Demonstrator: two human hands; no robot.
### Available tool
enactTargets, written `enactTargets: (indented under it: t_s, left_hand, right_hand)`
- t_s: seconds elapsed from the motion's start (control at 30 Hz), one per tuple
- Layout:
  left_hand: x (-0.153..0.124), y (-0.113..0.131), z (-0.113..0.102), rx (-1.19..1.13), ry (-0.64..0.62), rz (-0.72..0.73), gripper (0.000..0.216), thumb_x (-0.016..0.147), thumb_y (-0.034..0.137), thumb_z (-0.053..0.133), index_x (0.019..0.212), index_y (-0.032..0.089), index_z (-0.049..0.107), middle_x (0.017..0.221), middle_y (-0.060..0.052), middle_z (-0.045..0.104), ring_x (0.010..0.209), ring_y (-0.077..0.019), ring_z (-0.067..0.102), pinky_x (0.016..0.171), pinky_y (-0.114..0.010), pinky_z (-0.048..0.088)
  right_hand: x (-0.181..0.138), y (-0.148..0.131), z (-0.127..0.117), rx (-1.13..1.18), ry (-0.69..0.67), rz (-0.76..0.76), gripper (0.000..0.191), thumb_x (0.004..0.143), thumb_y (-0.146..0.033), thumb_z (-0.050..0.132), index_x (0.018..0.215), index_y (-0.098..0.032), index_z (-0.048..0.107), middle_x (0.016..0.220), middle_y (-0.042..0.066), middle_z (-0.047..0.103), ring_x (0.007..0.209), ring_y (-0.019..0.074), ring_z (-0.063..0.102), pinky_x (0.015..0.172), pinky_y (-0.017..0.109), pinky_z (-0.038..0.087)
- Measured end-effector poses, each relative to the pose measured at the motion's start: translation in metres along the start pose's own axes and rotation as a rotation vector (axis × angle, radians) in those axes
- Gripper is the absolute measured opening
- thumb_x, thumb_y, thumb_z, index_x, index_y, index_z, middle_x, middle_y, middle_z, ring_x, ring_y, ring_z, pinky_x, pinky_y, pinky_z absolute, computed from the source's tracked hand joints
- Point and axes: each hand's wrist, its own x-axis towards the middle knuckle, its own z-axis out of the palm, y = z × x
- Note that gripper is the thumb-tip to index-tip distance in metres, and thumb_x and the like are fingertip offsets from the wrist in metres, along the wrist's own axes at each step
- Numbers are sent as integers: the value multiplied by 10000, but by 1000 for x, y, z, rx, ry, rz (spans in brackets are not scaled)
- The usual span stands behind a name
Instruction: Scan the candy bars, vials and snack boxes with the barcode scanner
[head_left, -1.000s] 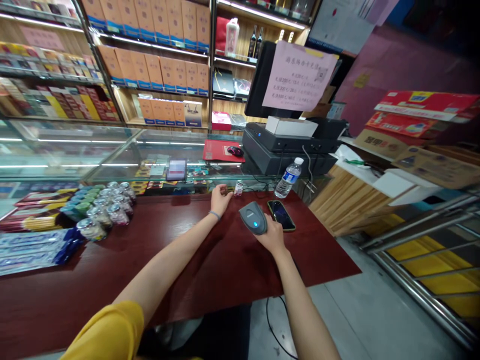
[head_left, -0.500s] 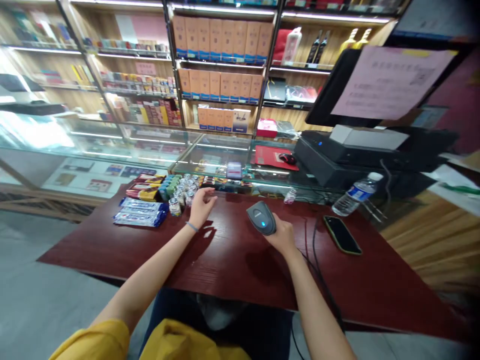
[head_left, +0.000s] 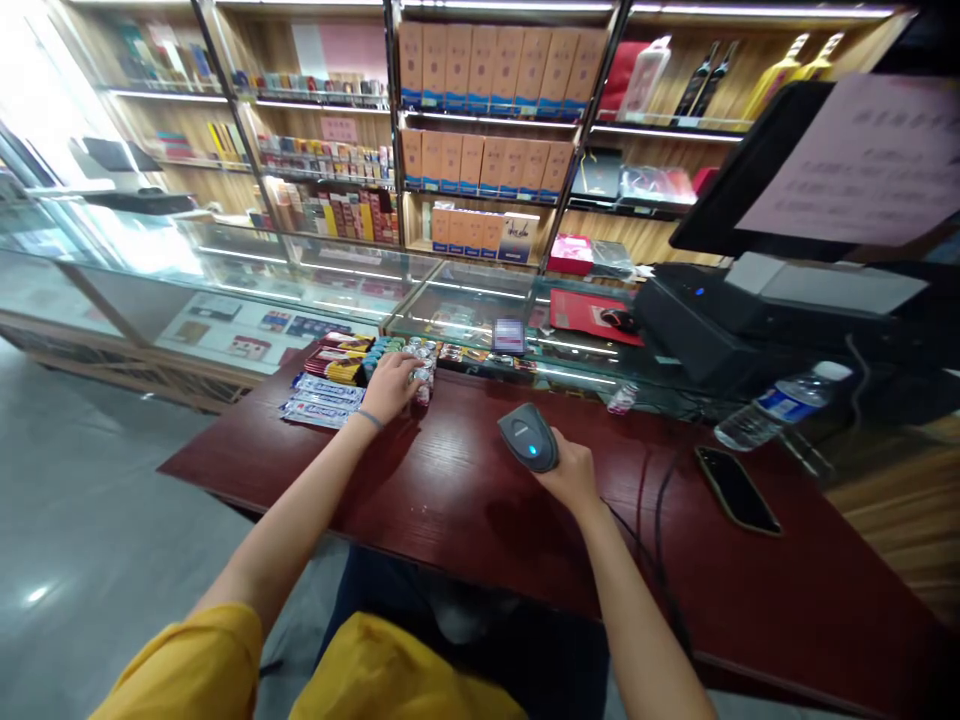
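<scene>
My right hand (head_left: pixel 570 468) is closed around the handle of a dark grey barcode scanner (head_left: pixel 529 438) with a blue light, held above the dark red wooden counter. Its cable trails away to the right. My left hand (head_left: pixel 391 388), a thin band at its wrist, reaches over a cluster of small shiny bottles (head_left: pixel 424 372) with its fingers apart and curved. It partly covers them, and I see none lifted. Beside it lie blue-and-white packets (head_left: pixel 321 400), brown-and-yellow packs (head_left: pixel 335 357) and several small green items (head_left: pixel 384 348).
One small bottle (head_left: pixel 622 398) stands apart near the glass case. To the right are a phone (head_left: pixel 739 490), a tilted water bottle (head_left: pixel 784 408) and a monitor (head_left: pixel 750 190) with paper on it. A glass display case (head_left: pixel 465 290) borders the counter's far side.
My left hand has moved left onto the small bottles from just right of them. My right hand still holds the scanner in much the same pose. The view has turned left.
</scene>
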Motion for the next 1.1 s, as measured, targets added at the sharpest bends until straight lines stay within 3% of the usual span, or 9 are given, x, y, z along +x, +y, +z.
enactTargets:
  t_s: [0.2, 0.37, 0.47, 0.57, 0.7, 0.83, 0.93, 1.1]
  left_hand:
    - [1, 5, 14, 15, 150, -79, 247, 618, 369, 868, 734, 227, 702, 1174, -129, 627, 1291, -421, 392, 1132, -624, 168]
    - [0, 14, 18, -7, 192, -95, 234, 619, 312, 863, 691, 212, 665, 1196, -129, 614, 1323, -427, 360, 1144, -660, 67]
    - [0, 26, 14, -77, 206, -120, 239, 620, 290, 867, 766, 217, 692, 1253, -126, 590, 1338, -415, 358, 1159, -637, 128]
    - [1, 42, 18, -304, 235, -170, 297, 666, 337, 846, 900, 223, 702, 1260, -114, 583, 1300, -356, 435, 1153, -566, 266]
    - [-1, 65, 41, -991, 106, -414, 420, 841, 489, 680, 1170, 231, 627, 1145, -87, 649, 1068, -248, 619, 933, -441, 526]
    - [-4, 76, 68, -1468, -31, -645, 531, 875, 529, 641, 1305, 223, 576, 1145, -92, 685, 900, -199, 675, 763, -353, 581]
    - [-5, 71, 80, -1564, 0, -753, 478, 870, 485, 668, 1252, 202, 618, 1146, -89, 700, 861, -179, 685, 721, -309, 579]
    - [-7, 51, 88, -1536, 6, -850, 369, 869, 458, 676, 1105, 174, 676, 1094, -94, 721, 802, -162, 688, 619, -257, 546]
  right_hand:
    - [-4, -6, 6, 14, -71, 53, 316, 762, -309, 601, 1057, -200, 631, 769, 53, 749, 656, 240, 723, 604, 284, 488]
    - [-9, -1, 7, 17, -64, 73, 304, 764, -326, 612, 1042, -203, 629, 751, 45, 744, 634, 236, 715, 584, 280, 479]
    - [-11, 3, 6, 17, -46, 78, 278, 768, -314, 596, 1022, -205, 628, 729, 38, 736, 614, 230, 711, 572, 276, 474]
    - [-11, 4, 4, 16, -29, 78, 260, 772, -299, 582, 1009, -200, 626, 727, 40, 735, 604, 229, 709, 565, 277, 471]
    - [-12, 4, 3, 16, -25, 74, 260, 777, -288, 574, 1015, -194, 624, 748, 47, 742, 632, 232, 719, 577, 276, 476]
    - [-15, 4, 0, 18, -71, 80, 310, 758, -281, 605, 1056, -197, 623, 786, 56, 755, 669, 240, 731, 599, 278, 486]
    - [-17, 2, -3, 32, -132, 95, 435, 716, -265, 643, 1145, -208, 598, 816, 50, 766, 672, 253, 736, 602, 284, 491]
    - [-15, -8, -8, 80, -310, 126, 597, 684, -231, 684, 1259, -263, 524, 944, 43, 780, 760, 273, 752, 641, 288, 498]
